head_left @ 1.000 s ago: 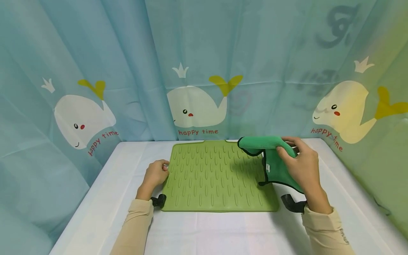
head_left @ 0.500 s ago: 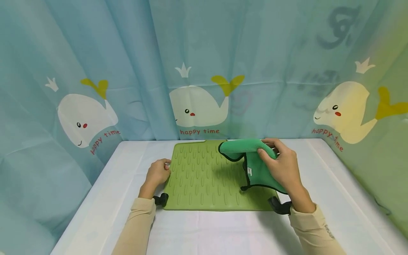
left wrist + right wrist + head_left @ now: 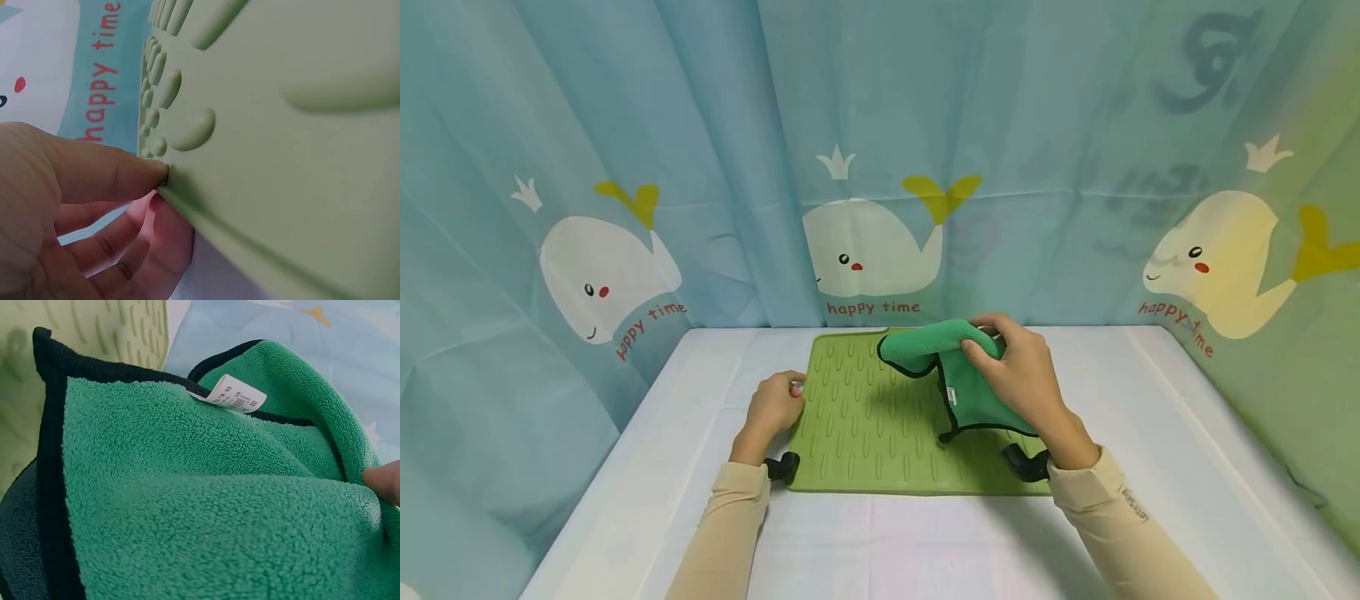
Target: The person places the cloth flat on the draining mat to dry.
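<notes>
A green towel [image 3: 977,387] with black edging hangs in folds from my right hand [image 3: 1022,367], whose thumb and fingers pinch it above the mat. In the right wrist view the towel [image 3: 187,444] fills most of the picture, with a white label [image 3: 236,394] at its edge and a dark grey underside at lower left. The olive-green ribbed mat [image 3: 850,417] lies flat on the table. My left hand [image 3: 777,406] holds the mat's left edge; in the left wrist view its thumb [image 3: 125,175] presses on top of the rim, other fingers curled below.
A white cloth covers the table [image 3: 865,542]. Behind it hangs a blue-green curtain [image 3: 1037,167] printed with whales and lettering. Black camera mounts [image 3: 1026,462] stick out at both wrists.
My right hand has moved left across the mat, carrying the towel from its right side towards the middle. My left hand has kept its place at the mat's left edge.
</notes>
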`<state>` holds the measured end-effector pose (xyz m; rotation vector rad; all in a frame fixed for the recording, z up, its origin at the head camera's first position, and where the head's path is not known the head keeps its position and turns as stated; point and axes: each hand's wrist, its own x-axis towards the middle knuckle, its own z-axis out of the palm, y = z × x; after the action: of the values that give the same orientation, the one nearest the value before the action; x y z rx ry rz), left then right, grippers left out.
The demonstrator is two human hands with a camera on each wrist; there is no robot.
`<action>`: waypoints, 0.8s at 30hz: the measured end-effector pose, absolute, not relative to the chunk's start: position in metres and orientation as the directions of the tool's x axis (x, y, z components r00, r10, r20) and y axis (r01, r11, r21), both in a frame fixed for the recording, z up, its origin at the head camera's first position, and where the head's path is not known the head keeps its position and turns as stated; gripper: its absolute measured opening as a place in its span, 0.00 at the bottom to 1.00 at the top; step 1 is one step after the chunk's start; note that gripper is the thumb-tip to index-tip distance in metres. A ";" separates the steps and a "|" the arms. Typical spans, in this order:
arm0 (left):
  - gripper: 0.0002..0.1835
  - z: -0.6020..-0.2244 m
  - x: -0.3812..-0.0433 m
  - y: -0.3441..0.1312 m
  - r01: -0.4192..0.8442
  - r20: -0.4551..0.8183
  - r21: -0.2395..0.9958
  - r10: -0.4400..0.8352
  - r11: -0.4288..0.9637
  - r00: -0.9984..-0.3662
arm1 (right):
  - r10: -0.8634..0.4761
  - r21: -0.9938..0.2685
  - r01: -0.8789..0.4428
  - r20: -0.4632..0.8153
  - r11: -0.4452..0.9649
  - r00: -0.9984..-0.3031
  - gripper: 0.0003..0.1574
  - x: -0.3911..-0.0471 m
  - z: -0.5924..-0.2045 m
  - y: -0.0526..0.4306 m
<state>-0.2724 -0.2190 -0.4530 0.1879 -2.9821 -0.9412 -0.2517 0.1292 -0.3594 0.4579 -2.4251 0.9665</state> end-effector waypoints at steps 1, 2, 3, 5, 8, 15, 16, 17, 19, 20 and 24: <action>0.22 -0.453 -0.273 -0.219 -0.109 -0.025 0.571 -0.115 0.813 -0.993 | -0.126 -0.552 -0.469 0.546 0.690 -0.828 0.18 -0.253 -0.359 0.127; 0.22 -0.453 -0.273 -0.218 -0.107 -0.021 0.570 -0.115 0.815 -0.993 | -0.128 -0.555 -0.468 0.542 0.687 -0.831 0.18 -0.254 -0.359 0.126; 0.22 -0.452 -0.273 -0.217 -0.105 -0.020 0.570 -0.114 0.815 -0.993 | -0.129 -0.560 -0.466 0.537 0.685 -0.834 0.18 -0.255 -0.358 0.125; 0.22 -0.452 -0.273 -0.216 -0.103 -0.019 0.573 -0.112 0.813 -0.994 | -0.128 -0.573 -0.462 0.526 0.677 -0.841 0.18 -0.256 -0.356 0.122; 0.22 -0.452 -0.273 -0.215 -0.100 -0.018 0.576 -0.110 0.812 -0.994 | -0.128 -0.589 -0.456 0.512 0.668 -0.849 0.19 -0.259 -0.353 0.118; 0.22 -0.454 -0.272 -0.218 -0.099 -0.009 0.564 -0.114 0.820 -0.993 | -0.188 -0.586 -0.488 0.498 0.647 -0.847 0.19 -0.270 -0.357 0.106; 0.22 -0.455 -0.273 -0.218 -0.099 -0.008 0.564 -0.114 0.820 -0.993 | -0.199 -0.583 -0.496 0.498 0.644 -0.844 0.19 -0.272 -0.360 0.104; 0.22 -0.454 -0.273 -0.219 -0.098 -0.008 0.564 -0.114 0.820 -0.993 | -0.209 -0.579 -0.501 0.497 0.643 -0.842 0.19 -0.274 -0.363 0.103; 0.22 -0.454 -0.273 -0.219 -0.098 -0.007 0.566 -0.114 0.818 -0.993 | -0.223 -0.575 -0.506 0.490 0.643 -0.842 0.19 -0.278 -0.369 0.101; 0.22 -0.454 -0.273 -0.219 -0.098 -0.007 0.565 -0.115 0.819 -0.993 | -0.232 -0.573 -0.506 0.484 0.645 -0.844 0.20 -0.279 -0.372 0.101; 0.21 -0.454 -0.273 -0.219 -0.102 -0.008 0.563 -0.118 0.820 -0.993 | -0.248 -0.581 -0.470 0.421 0.665 -0.872 0.20 -0.284 -0.384 0.099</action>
<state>-0.2731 -0.2186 -0.4540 0.1791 -2.9714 -0.9161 -0.2835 0.0986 -0.3844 0.5721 -2.5762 1.0239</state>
